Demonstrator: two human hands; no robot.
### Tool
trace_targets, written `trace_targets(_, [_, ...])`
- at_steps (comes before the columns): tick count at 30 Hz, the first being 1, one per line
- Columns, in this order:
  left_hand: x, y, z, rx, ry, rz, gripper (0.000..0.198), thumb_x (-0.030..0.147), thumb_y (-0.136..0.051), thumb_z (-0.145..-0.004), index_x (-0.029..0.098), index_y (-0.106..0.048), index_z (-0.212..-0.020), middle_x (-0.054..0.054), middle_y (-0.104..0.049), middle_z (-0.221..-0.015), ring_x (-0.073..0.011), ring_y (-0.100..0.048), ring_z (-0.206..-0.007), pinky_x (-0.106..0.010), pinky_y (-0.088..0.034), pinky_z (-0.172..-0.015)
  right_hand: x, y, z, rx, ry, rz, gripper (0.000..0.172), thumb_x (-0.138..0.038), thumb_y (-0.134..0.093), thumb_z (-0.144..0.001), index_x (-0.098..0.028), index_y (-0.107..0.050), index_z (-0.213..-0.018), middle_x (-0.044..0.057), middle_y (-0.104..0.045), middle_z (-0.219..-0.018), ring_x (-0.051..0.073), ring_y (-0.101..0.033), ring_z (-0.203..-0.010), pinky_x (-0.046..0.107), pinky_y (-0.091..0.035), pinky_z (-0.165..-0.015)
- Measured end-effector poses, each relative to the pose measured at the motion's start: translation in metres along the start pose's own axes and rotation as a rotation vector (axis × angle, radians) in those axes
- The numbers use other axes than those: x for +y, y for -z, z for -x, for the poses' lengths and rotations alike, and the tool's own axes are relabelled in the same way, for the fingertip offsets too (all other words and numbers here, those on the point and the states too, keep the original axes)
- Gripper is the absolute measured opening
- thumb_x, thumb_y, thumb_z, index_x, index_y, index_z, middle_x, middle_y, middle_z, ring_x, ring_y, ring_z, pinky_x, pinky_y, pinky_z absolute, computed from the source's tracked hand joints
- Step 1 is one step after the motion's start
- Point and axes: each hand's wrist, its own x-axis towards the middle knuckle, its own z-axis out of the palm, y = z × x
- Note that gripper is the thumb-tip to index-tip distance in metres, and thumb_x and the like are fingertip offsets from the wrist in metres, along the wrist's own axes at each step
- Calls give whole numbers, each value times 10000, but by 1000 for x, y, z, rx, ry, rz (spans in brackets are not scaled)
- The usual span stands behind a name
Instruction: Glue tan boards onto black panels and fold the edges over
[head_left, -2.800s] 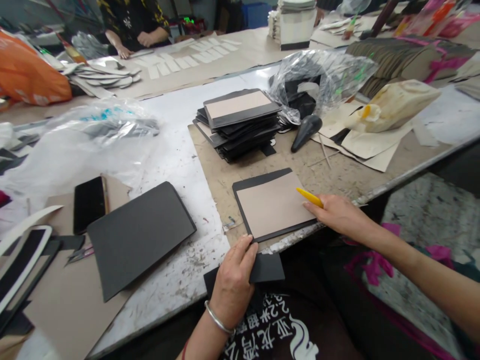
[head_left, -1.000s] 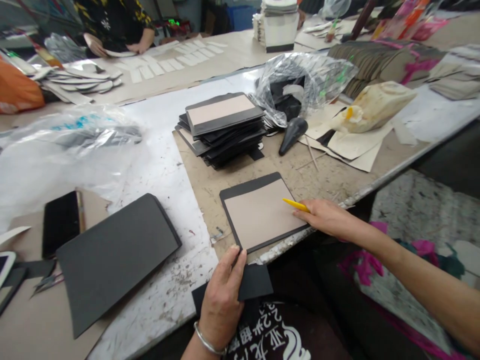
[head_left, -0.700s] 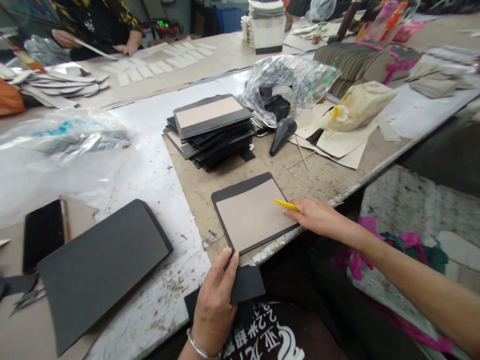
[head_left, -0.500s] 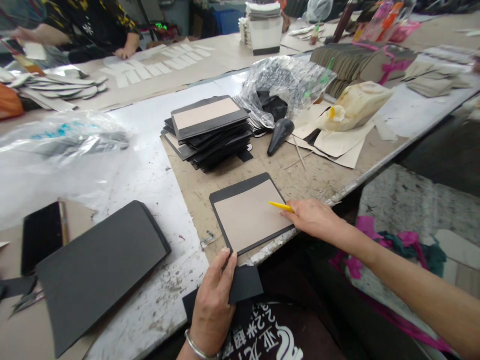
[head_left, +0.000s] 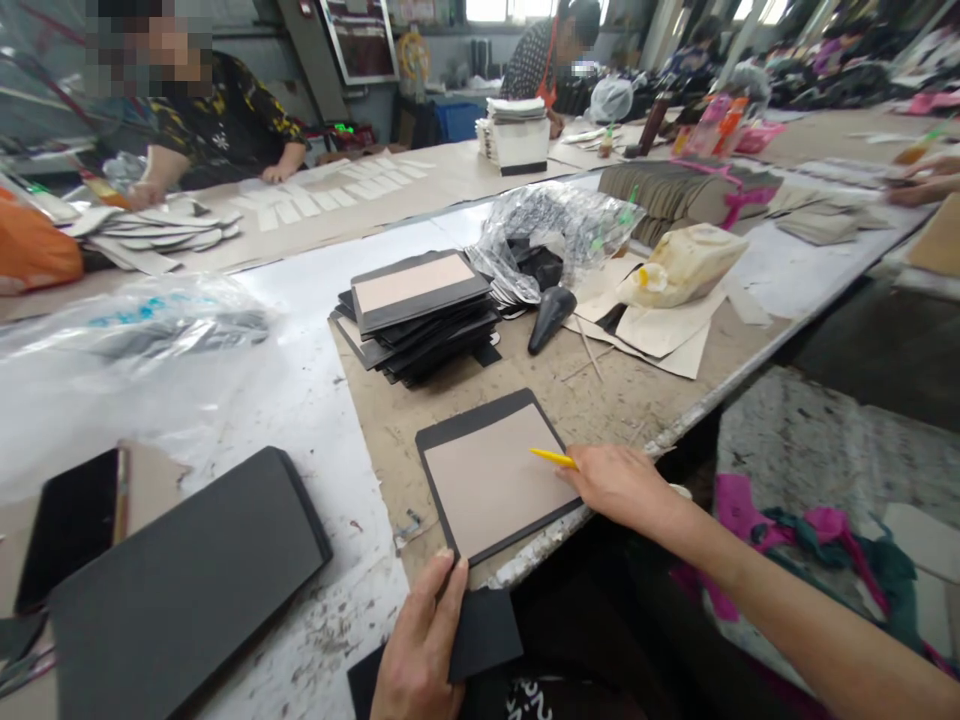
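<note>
A black-edged panel with a tan board face [head_left: 491, 475] lies flat at the near table edge. My right hand [head_left: 615, 483] rests at its right side, closed round a thin yellow tool [head_left: 553, 458] whose tip lies over the tan face. My left hand [head_left: 420, 650] sits below the panel's near corner, fingers pressed on a small black piece [head_left: 484, 635] that hangs off the table edge over my lap.
A stack of similar black panels [head_left: 416, 310] stands behind. Further back lie a clear plastic bag [head_left: 555, 225], a black pointed object [head_left: 549, 315] and a cream bottle on its side [head_left: 679, 265]. A dark sheet [head_left: 180, 590] and a phone [head_left: 67, 525] lie left. Other people work at the far side.
The view has tilted up, showing more of the room. My right hand and the yellow tool slid slightly inward over the tan face. My left hand stays on the black piece.
</note>
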Motion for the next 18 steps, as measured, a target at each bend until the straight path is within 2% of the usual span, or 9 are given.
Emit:
trace_targets(7, [8, 7, -6, -25, 29, -53, 561, -42, -400, -785, 169, -392, -1305, -125, -487, -1255, -187, -458, -1180, -322, -425, -979, 6, -4, -7, -95, -43, -37, 383, -410, -297, -866, -184, -593, -959, 130, -666, -872, 291, -624, -861, 362, -433, -701])
trace_targets(11, [10, 6, -6, 9, 26, -54, 564, -73, -366, -763, 147, -425, -1279, -130, -501, -1229, -188, -459, -1176, -323, -434, -969, 7, -7, -8, -94, -51, -25, 401, -416, -291, -871, -172, -596, -963, 134, -661, -849, 277, -623, -848, 343, -428, -692])
trace_targets(18, [11, 8, -8, 12, 11, -28, 530, -48, -395, -793, 143, -410, -1287, -134, -497, -1217, -188, -470, -1158, -335, -417, -980, 7, -9, -6, -97, -87, -54, 389, -422, -314, -873, -179, -573, -1031, 127, -651, -933, 265, -604, -902, 331, -416, -710])
